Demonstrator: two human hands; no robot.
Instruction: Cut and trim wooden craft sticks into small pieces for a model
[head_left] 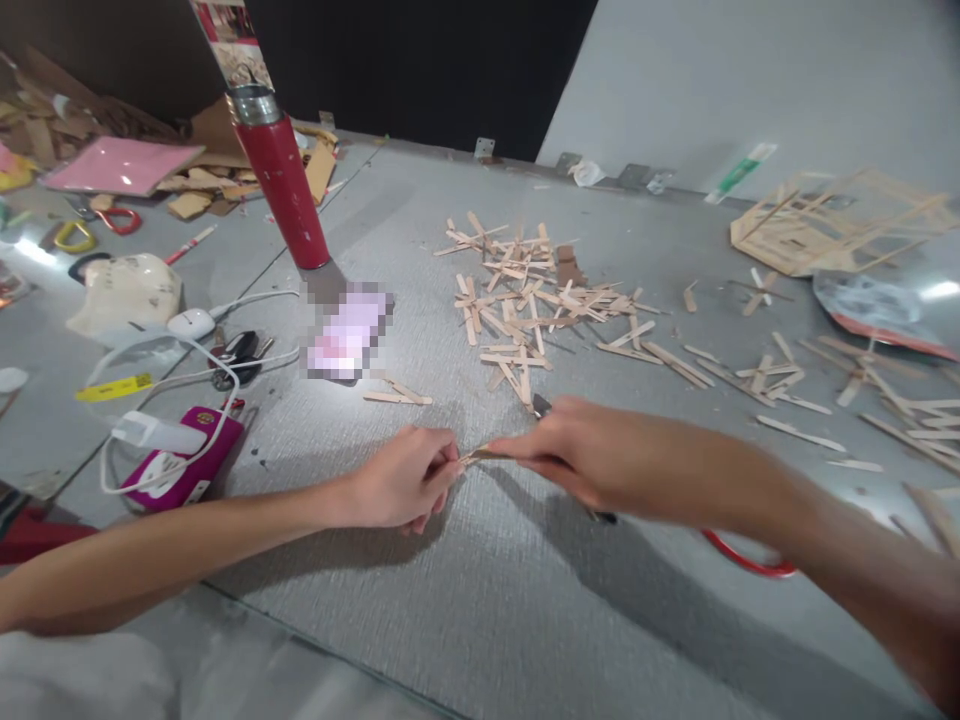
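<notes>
My left hand is closed in a pinch on one end of a thin wooden stick just above the grey table. My right hand is closed too. It touches the stick's other end and grips a dark tool whose tip shows above the fingers and below the palm. Both forearms reach in from the near edge. A loose pile of wooden sticks lies just beyond the hands.
A red flask stands at back left. A stick frame model sits at far right, with more scattered sticks. White cables, a magenta device, keys and cardboard scraps crowd the left. A red ring lies under my right forearm.
</notes>
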